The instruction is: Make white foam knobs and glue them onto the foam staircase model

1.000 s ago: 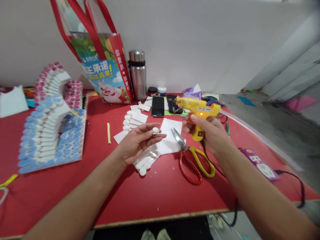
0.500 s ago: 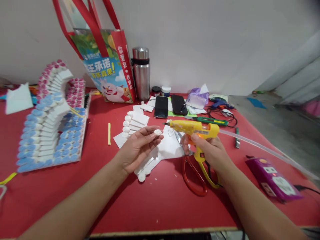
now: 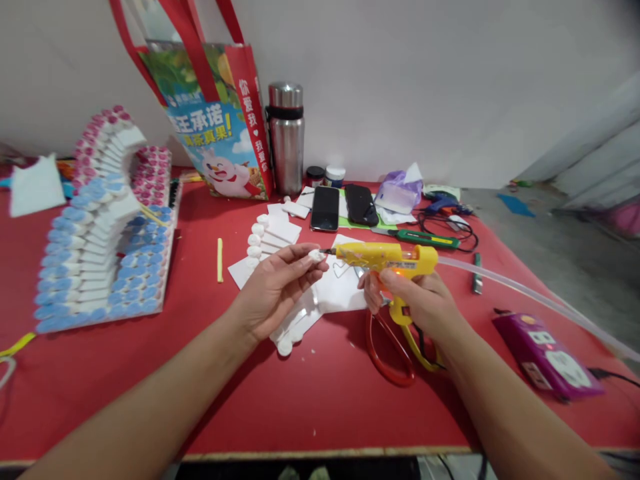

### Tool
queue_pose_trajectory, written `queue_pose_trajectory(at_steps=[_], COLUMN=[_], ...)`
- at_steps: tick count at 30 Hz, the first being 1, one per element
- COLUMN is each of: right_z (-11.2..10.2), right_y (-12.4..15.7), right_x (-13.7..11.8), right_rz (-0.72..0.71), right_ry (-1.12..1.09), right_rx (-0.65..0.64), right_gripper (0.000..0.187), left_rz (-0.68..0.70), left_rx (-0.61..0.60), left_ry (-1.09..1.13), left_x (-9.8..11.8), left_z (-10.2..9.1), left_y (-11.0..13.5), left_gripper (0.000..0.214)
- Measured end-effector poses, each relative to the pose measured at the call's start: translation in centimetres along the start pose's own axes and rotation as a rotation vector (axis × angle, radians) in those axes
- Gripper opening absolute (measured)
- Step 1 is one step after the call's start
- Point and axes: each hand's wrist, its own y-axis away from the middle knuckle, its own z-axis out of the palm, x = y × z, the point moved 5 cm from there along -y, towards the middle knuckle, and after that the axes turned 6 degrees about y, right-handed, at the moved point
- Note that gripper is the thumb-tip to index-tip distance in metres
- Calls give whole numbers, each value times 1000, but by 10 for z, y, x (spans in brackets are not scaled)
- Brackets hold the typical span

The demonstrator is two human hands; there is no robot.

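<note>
Between thumb and fingers, my left hand point(image 3: 280, 287) pinches a small white rosette-like piece point(image 3: 316, 255). My right hand point(image 3: 417, 293) is wrapped round the handle of a yellow hot glue gun point(image 3: 385, 257), whose nozzle meets or nearly meets the white piece. A long clear glue stick point(image 3: 530, 300) trails out of the gun's back. Under the hands lie white card pieces point(image 3: 343, 287), and a fan of white strips with round white ends point(image 3: 256, 240) sits just beyond my left hand. Scissors with red handles point(image 3: 390, 353) lie below the gun, partly hidden.
Blue and pink decorated white structures point(image 3: 95, 267) stand at left, near a shopping bag point(image 3: 220, 133) and steel flask point(image 3: 287, 140). Two phones point(image 3: 325, 209), a green cutter point(image 3: 427, 239) and tissues point(image 3: 399, 190) lie at the back. A purple power socket point(image 3: 547, 353) is at right.
The glue gun's nozzle has come left to the white piece in my left hand; before, a gap lay between them. The whole view has shifted slightly.
</note>
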Motion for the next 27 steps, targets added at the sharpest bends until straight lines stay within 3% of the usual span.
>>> queue_pose_trajectory(at_steps=[27], right_z=[0], right_y=[1], right_x=[5], right_rz=[35], right_ry=[-13], right_rx=[17], right_gripper=[46], left_rz=[-9], left_rx=[32], left_ry=[48], left_x=[0], left_z=[-4], left_y=[-3], left_gripper=[14])
